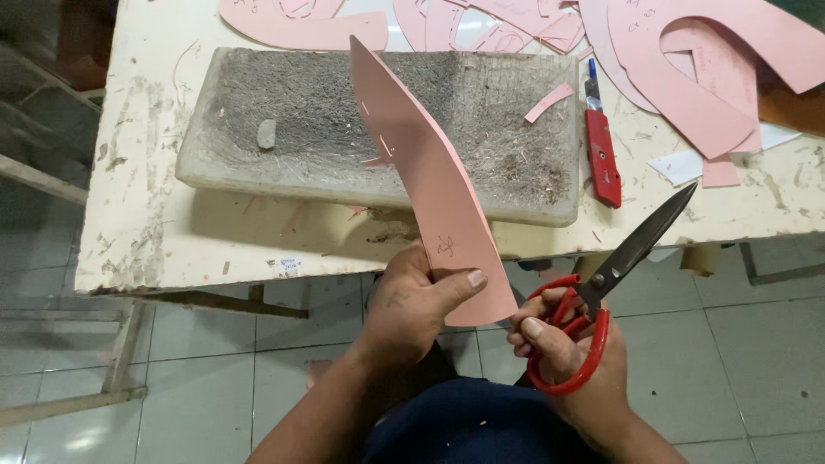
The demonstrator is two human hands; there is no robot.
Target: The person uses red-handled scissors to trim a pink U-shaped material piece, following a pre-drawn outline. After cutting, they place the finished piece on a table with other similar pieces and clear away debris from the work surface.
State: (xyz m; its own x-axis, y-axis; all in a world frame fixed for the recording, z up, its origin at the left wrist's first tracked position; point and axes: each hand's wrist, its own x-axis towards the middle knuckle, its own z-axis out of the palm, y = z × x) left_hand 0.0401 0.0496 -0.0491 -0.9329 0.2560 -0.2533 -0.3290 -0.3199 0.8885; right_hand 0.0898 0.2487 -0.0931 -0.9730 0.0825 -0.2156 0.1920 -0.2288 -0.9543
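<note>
So the left hand (pixel 412 301) pinches the pink pattern piece (pixel 425 172) upright, long axis running away, while the right hand (pixel 563 352) grips red-handled scissors (pixel 619 266) just beside its lower edge.

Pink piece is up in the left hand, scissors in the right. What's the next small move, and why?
Probably swing the scissors left to the edge of the pink piece and open the blades. The right hand holds them by the red handles, blades closed and pointing away from the card, while the left hand grips the piece upright by its lower end, clear of the table.
</note>
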